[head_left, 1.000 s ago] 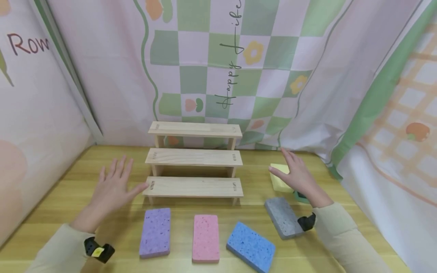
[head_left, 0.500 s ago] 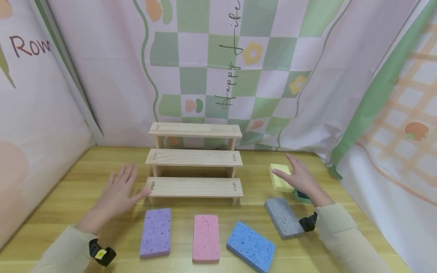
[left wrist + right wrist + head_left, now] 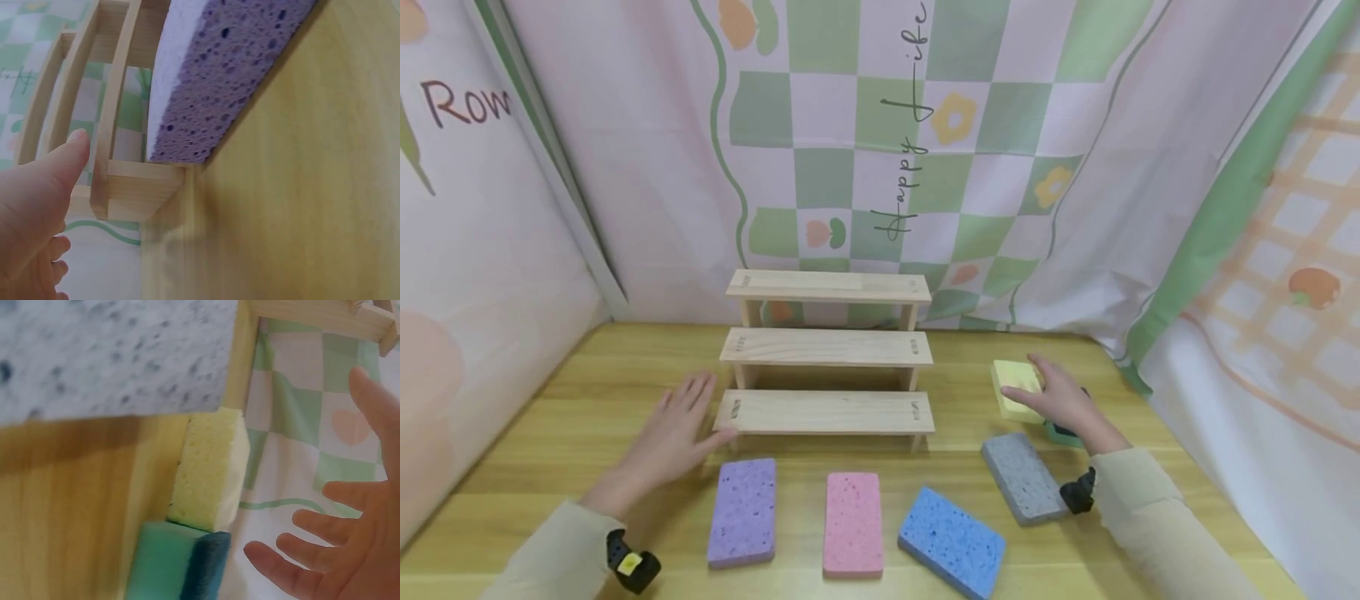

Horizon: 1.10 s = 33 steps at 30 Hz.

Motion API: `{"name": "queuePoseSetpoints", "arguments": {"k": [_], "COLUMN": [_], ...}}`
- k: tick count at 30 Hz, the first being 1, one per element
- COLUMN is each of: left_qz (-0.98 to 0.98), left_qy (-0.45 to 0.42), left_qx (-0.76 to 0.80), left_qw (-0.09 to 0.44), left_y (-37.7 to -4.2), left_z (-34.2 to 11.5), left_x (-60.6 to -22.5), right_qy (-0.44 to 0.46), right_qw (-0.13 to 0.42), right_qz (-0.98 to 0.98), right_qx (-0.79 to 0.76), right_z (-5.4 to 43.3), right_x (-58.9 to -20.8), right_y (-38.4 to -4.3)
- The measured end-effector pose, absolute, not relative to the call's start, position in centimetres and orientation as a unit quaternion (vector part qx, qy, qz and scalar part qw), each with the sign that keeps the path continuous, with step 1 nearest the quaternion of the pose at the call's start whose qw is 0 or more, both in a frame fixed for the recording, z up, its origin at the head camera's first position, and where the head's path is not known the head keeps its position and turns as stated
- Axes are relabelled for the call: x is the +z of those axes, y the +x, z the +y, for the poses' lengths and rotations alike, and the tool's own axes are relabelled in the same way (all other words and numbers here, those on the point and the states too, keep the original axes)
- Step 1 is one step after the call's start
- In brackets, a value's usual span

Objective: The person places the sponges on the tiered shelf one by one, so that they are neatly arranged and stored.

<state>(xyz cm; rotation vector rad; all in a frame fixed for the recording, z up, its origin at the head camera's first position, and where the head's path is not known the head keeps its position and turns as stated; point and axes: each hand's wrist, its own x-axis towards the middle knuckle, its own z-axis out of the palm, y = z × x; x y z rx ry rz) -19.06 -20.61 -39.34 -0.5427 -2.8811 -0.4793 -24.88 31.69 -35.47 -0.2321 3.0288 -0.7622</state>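
My left hand (image 3: 662, 450) hovers at the left of a three-step wooden rack (image 3: 827, 412), fingers straight and thumb spread toward its lowest step; whether the thumb touches cannot be told. Just below that thumb lies a purple sponge (image 3: 742, 512), large in the left wrist view. Over at the right, my right hand (image 3: 1063, 404) is above a yellow sponge (image 3: 1013, 387), thumb and fingers apart and holding nothing. In the right wrist view a gap shows between those fingers and the yellow sponge. A green sponge with a dark scouring side (image 3: 165, 559) touches the yellow one, partly hidden by my hand in the head view.
A pink sponge (image 3: 853, 523), a blue sponge (image 3: 952, 542) and a grey sponge (image 3: 1022, 477) lie along the front of the wooden table (image 3: 561, 392). Behind the rack hangs a checked curtain (image 3: 895, 167), and cloth also closes in both sides.
My right hand has come down closer to the yellow sponge. My left hand has lowered and shifted right, toward the rack's left end. The sponges and rack have stayed put.
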Motion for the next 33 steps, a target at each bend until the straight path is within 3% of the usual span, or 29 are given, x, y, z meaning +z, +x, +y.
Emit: {"name": "queuePoseSetpoints", "arguments": {"k": [12, 22, 33], "left_qz": [-0.962, -0.963, -0.96], "left_qy": [-0.191, -0.184, -0.192], "left_qx": [-0.174, -0.182, -0.183], "left_qw": [0.084, 0.078, 0.088], "left_y": [-19.2, -19.1, -19.0], "left_z": [-20.3, -20.0, -20.0], "left_x": [-40.4, -40.7, -41.0], "right_qy": [-0.071, -0.075, -0.091], "right_qw": [0.029, 0.091, 0.088], "right_qz": [0.968, 0.971, 0.979], "right_qx": [-0.238, -0.207, -0.163], "right_z": [31.9, 31.6, 31.4], "right_x": [-36.8, -37.3, -37.1], "right_y": [-25.8, -26.2, -26.5]}}
